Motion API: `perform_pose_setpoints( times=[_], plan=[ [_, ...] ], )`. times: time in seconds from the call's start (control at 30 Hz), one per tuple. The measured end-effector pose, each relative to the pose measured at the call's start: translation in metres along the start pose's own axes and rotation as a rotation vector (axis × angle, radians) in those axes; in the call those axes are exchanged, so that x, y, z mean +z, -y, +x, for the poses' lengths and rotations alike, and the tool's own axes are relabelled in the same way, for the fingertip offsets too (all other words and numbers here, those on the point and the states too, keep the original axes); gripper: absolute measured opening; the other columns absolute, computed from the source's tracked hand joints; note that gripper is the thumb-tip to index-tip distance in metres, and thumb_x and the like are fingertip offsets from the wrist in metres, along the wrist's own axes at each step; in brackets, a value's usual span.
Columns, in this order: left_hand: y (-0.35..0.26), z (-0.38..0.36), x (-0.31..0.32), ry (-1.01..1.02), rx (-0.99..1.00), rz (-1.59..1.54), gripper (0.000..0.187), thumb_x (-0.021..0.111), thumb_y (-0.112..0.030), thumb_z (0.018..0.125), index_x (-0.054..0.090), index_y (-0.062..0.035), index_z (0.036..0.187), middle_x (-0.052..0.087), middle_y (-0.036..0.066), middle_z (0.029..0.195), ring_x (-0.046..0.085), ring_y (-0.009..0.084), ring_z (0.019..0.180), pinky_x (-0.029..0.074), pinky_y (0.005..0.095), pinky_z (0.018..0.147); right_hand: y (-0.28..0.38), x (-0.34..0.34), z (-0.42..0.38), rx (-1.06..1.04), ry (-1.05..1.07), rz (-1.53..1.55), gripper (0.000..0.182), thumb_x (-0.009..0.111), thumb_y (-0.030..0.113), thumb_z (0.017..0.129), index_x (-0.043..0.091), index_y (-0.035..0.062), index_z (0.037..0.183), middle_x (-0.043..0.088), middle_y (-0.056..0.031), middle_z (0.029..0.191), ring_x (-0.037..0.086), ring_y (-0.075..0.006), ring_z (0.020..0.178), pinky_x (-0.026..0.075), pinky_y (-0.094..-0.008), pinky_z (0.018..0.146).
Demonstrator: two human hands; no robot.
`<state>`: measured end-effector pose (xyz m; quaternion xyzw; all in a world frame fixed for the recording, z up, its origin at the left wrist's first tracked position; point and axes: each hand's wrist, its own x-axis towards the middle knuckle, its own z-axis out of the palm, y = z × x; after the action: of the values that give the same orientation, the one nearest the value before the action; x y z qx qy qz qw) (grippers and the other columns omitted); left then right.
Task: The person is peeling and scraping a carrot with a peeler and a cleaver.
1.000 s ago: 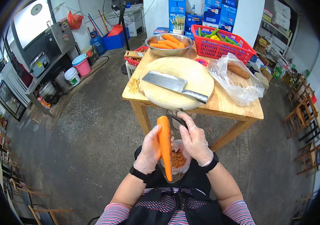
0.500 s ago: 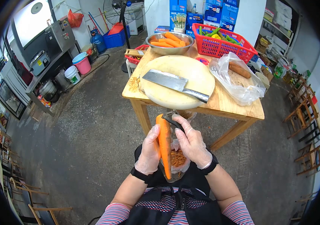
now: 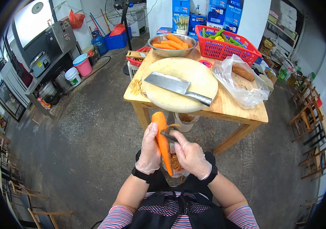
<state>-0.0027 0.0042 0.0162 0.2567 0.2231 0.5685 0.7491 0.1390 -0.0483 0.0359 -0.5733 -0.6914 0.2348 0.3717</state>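
My left hand (image 3: 148,150), in a clear plastic glove, is closed around a large orange carrot (image 3: 162,143) that is tilted with its thick end up and away from me. In my gloved right hand (image 3: 192,155) is a black-handled peeler (image 3: 169,135), its head against the carrot's right side. A thin strip of peel (image 3: 173,125) curls off by the blade. Below the carrot, a bag of orange peelings (image 3: 177,163) sits between my knees, partly hidden by my hands.
Ahead stands a wooden table (image 3: 224,110) with a round chopping board (image 3: 170,101), a cleaver (image 3: 170,84), a metal bowl of peeled carrots (image 3: 155,49), a red basket of peppers (image 3: 224,49) and a plastic bag (image 3: 247,95) with an unpeeled carrot (image 3: 243,72). A bucket (image 3: 185,126) stands beneath.
The peeler has moved down from the carrot's top end along its right side, and a strip of peel now shows. The carrot has shifted slightly up and left.
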Motion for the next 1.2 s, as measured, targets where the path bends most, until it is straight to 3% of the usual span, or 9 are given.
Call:
perform_pose_setpoints(
  times=[0.13, 0.37, 0.53, 0.67, 0.73, 0.87, 0.97, 1.13, 1.2],
  plan=[
    [0.000, 0.017, -0.013, -0.080, 0.075, 0.096, 0.035, 0.058, -0.039, 0.098, 0.055, -0.0079, 0.113, 0.057, 0.002, 0.095, 0.058, 0.0133, 0.082, 0.050, 0.0284, 0.074, -0.013, 0.010, -0.019, -0.167, -0.028, -0.178, 0.036, 0.055, 0.019, 0.091, 0.058, 0.0083, 0.125, 0.061, -0.0173, 0.064, 0.063, -0.0355, 0.064, 0.049, -0.0468, 0.059],
    [-0.002, 0.055, -0.030, -0.147, 0.116, 0.028, 0.037, 0.057, -0.043, 0.097, 0.055, -0.0077, 0.107, 0.057, 0.004, 0.088, 0.058, 0.0161, 0.072, 0.051, 0.0306, 0.066, -0.013, -0.003, -0.039, -0.082, 0.120, -0.237, 0.036, 0.054, 0.020, 0.092, 0.057, 0.0118, 0.127, 0.065, -0.0179, 0.073, 0.065, -0.0354, 0.074, 0.052, -0.0466, 0.062],
    [-0.020, 0.077, -0.029, -0.220, 0.216, -0.099, 0.041, 0.050, -0.041, 0.101, 0.056, -0.0011, 0.111, 0.059, 0.009, 0.090, 0.057, 0.0195, 0.074, 0.051, 0.0341, 0.069, -0.034, -0.009, -0.047, 0.028, 0.218, -0.308, 0.037, 0.052, 0.021, 0.094, 0.053, 0.0217, 0.131, 0.067, -0.0207, 0.082, 0.067, -0.0397, 0.077, 0.056, -0.0492, 0.065],
    [-0.031, 0.075, -0.034, -0.126, 0.221, -0.128, 0.040, 0.052, -0.039, 0.100, 0.055, -0.0003, 0.113, 0.060, 0.010, 0.090, 0.059, 0.0208, 0.077, 0.053, 0.0355, 0.069, -0.051, -0.010, -0.045, -0.017, 0.164, -0.263, 0.034, 0.049, 0.019, 0.096, 0.053, 0.0149, 0.130, 0.065, -0.0220, 0.074, 0.066, -0.0408, 0.068, 0.053, -0.0475, 0.062],
    [-0.031, 0.071, -0.034, -0.116, 0.208, -0.056, 0.040, 0.055, -0.038, 0.099, 0.055, -0.0007, 0.114, 0.061, 0.011, 0.092, 0.062, 0.0223, 0.081, 0.054, 0.0358, 0.071, -0.055, -0.010, -0.039, 0.007, 0.114, -0.030, 0.038, 0.050, 0.019, 0.096, 0.050, 0.0156, 0.133, 0.068, -0.0235, 0.089, 0.067, -0.0415, 0.082, 0.054, -0.0494, 0.070],
    [-0.007, 0.049, -0.024, 0.030, 0.091, -0.008, 0.037, 0.061, -0.033, 0.095, 0.056, -0.0042, 0.117, 0.063, 0.009, 0.097, 0.063, 0.0221, 0.082, 0.054, 0.0361, 0.073, -0.007, -0.031, -0.005, 0.047, 0.073, 0.213, 0.038, 0.049, 0.018, 0.097, 0.048, 0.0120, 0.134, 0.067, -0.0247, 0.088, 0.065, -0.0448, 0.085, 0.051, -0.0499, 0.073],
    [0.002, 0.034, -0.010, 0.059, 0.039, 0.015, 0.036, 0.063, -0.032, 0.094, 0.057, -0.0059, 0.118, 0.064, 0.007, 0.100, 0.062, 0.0209, 0.086, 0.053, 0.0355, 0.076, -0.005, -0.025, 0.017, -0.170, -0.116, 0.080, 0.038, 0.049, 0.019, 0.097, 0.047, 0.0120, 0.135, 0.066, -0.0240, 0.083, 0.065, -0.0443, 0.081, 0.050, -0.0499, 0.071],
    [0.007, 0.031, -0.008, 0.178, -0.003, -0.086, 0.039, 0.061, -0.026, 0.095, 0.052, -0.0065, 0.128, 0.061, 0.008, 0.115, 0.062, 0.0235, 0.105, 0.052, 0.0393, 0.091, 0.002, -0.022, 0.027, -0.128, -0.100, -0.061, 0.041, 0.050, 0.022, 0.097, 0.046, 0.0145, 0.137, 0.065, -0.0228, 0.075, 0.064, -0.0440, 0.073, 0.049, -0.0533, 0.064],
    [0.007, 0.032, -0.014, 0.162, 0.008, -0.093, 0.039, 0.060, -0.026, 0.095, 0.052, -0.0061, 0.127, 0.062, 0.009, 0.114, 0.062, 0.0238, 0.104, 0.053, 0.0402, 0.089, 0.007, -0.020, 0.022, -0.136, -0.087, -0.078, 0.040, 0.050, 0.022, 0.097, 0.047, 0.0144, 0.136, 0.064, -0.0224, 0.074, 0.064, -0.0436, 0.071, 0.049, -0.0532, 0.063]
  ],
)
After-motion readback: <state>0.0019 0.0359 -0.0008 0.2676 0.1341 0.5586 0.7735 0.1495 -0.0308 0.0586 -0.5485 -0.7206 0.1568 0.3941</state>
